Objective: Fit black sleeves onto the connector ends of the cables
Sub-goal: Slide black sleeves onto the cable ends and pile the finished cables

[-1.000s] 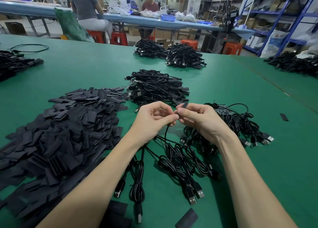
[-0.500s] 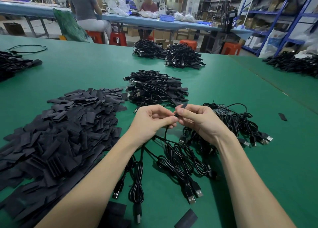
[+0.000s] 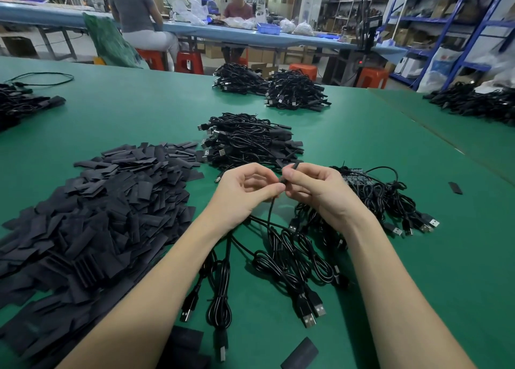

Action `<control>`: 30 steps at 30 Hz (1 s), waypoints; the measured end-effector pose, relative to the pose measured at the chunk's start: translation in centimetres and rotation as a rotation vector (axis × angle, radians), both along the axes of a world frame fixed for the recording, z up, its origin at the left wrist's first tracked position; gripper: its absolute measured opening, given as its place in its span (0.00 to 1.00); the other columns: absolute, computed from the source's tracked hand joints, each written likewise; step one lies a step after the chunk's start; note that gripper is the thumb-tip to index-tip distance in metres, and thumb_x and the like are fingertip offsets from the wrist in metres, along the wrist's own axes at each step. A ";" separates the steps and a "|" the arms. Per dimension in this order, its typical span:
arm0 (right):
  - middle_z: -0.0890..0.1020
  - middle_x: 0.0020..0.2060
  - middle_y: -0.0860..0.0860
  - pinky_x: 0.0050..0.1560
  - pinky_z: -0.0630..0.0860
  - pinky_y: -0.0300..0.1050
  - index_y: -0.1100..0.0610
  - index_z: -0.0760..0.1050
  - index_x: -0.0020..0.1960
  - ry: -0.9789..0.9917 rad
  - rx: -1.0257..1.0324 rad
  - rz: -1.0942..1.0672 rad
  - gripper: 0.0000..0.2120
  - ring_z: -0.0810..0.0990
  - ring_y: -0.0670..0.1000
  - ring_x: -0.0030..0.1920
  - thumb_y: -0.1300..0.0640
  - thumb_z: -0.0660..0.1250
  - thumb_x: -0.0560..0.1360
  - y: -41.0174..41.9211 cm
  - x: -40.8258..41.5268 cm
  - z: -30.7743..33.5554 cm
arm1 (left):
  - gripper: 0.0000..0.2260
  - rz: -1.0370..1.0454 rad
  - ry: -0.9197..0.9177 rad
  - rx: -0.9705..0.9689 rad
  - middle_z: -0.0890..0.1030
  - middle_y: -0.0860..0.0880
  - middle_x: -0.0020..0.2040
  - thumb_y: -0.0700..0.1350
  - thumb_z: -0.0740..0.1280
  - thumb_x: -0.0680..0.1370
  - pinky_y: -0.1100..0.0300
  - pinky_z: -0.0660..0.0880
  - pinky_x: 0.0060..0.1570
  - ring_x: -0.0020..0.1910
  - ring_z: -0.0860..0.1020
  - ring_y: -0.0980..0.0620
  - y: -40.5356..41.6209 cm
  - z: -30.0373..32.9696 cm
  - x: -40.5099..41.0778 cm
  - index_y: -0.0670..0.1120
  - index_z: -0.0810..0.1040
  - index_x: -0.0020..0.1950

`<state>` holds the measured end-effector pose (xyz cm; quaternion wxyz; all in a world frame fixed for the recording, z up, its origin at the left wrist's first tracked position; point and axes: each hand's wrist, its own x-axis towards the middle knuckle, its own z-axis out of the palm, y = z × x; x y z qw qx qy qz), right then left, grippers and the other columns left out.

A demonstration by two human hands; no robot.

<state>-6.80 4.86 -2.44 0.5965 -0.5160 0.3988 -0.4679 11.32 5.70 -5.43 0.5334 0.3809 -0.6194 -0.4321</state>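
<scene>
— What is seen nearest?

— A loose black sleeve (image 3: 299, 353) is laid flat on the green table (image 3: 418, 299), with coiled cables (image 3: 289, 257) just beyond it.

— And the hands?

— A cable (image 3: 269, 215) is pinched by the curled left hand (image 3: 245, 193); a small sleeve (image 3: 292, 166) is pinched by the right hand (image 3: 315, 187), fingertips touching. Whether the connector is seated cannot be told.

— Farther out?

— A sleeve pile (image 3: 92, 215) is spread to the left, a cable heap (image 3: 248, 143) behind the hands, and more bundles (image 3: 270, 90) at the far edge.
</scene>
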 end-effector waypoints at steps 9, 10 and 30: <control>0.84 0.44 0.59 0.39 0.82 0.40 0.59 0.78 0.52 0.182 0.089 0.087 0.07 0.83 0.52 0.37 0.60 0.73 0.77 0.1 0.1 0.4 | 0.17 -0.018 -0.795 -0.083 0.79 0.56 0.32 0.56 0.64 0.82 0.65 0.67 0.37 0.33 0.75 0.58 0.0 0.7 2.4 0.53 0.80 0.35; 0.83 0.44 0.60 0.40 0.82 0.41 0.60 0.77 0.54 0.217 0.092 0.122 0.09 0.82 0.52 0.38 0.62 0.74 0.76 0.1 0.2 0.3 | 0.15 -0.045 -0.827 -0.084 0.80 0.55 0.34 0.55 0.65 0.81 0.64 0.69 0.39 0.35 0.75 0.58 0.1 0.7 2.3 0.53 0.80 0.37; 0.84 0.39 0.56 0.39 0.82 0.38 0.57 0.78 0.45 0.473 0.186 0.191 0.06 0.84 0.49 0.37 0.66 0.73 0.75 0.1 1.4 0.1 | 0.03 -0.186 -0.776 0.018 0.82 0.51 0.43 0.42 0.65 0.74 0.54 0.74 0.48 0.42 0.78 0.50 0.4 2.4 2.9 0.51 0.76 0.44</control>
